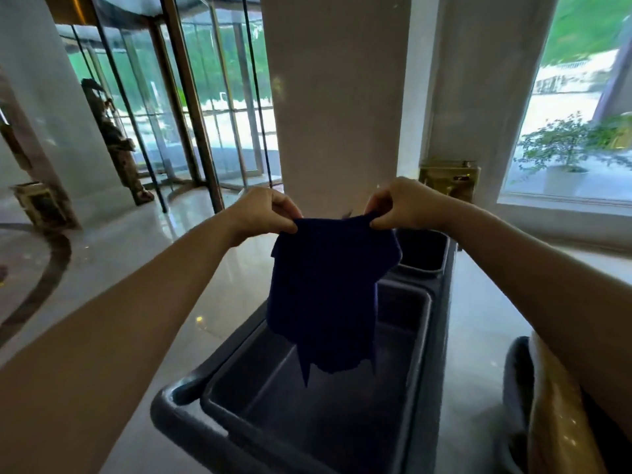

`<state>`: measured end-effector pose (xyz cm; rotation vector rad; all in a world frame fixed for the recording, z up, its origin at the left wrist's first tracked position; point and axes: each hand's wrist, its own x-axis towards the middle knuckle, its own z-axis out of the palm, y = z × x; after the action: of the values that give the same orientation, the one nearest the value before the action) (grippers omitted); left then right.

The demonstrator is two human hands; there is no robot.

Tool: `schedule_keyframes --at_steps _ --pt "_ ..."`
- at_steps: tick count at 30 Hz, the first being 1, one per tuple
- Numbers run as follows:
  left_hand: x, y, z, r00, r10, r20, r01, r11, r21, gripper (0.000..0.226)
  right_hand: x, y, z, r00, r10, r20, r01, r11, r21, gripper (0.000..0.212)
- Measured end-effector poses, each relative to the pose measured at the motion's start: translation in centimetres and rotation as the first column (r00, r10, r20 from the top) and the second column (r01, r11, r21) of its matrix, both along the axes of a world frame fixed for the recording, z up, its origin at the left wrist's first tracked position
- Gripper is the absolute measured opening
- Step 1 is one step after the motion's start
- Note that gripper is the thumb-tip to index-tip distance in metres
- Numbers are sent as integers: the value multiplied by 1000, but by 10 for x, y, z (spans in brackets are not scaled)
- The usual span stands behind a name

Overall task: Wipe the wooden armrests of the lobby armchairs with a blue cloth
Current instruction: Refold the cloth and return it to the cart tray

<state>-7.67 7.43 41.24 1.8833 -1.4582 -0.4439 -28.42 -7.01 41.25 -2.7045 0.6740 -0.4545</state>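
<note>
A dark blue cloth [325, 295] hangs in the air above a grey cart. My left hand [265, 212] pinches its upper left corner and my right hand [398, 205] pinches its upper right corner, so the top edge is stretched between them. The cloth's lower end dangles ragged over the cart's near bin. At the lower right, a glossy golden-brown curved piece with dark padding [554, 415] shows under my right forearm; it may be part of an armchair, I cannot tell.
The grey cleaning cart [191, 425] has a large near bin [403, 340] and a smaller far bin [424, 251]. A white pillar [338, 97] stands just behind it. A revolving glass door [191, 107] is at left, and a window with a potted plant [567, 155] at right. The marble floor is shiny.
</note>
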Motion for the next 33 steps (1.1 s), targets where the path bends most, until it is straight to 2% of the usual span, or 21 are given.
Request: schedule_keyframes --at_steps 5,9,16,24,33 --pt "33 -53 -56 984 -168 -52 174 975 140 17 16 -28 -60 990 -135 -35 138 984 114 10" --pt "51 -80 -95 960 -251 -125 272 944 188 16 23 -33 -99 971 -232 -60 240 950 200 15" --pt "83 -127 -172 903 -375 -209 425 851 307 13 48 -39 -176 882 -450 -140 471 835 283 17" --pt "81 -151 -265 877 -409 -252 481 761 436 26 49 -36 -262 824 -486 -290 566 702 432 19" --pt "82 -151 -335 885 -352 -304 465 702 540 24 55 -29 -327 782 -478 -400 623 571 534 19"
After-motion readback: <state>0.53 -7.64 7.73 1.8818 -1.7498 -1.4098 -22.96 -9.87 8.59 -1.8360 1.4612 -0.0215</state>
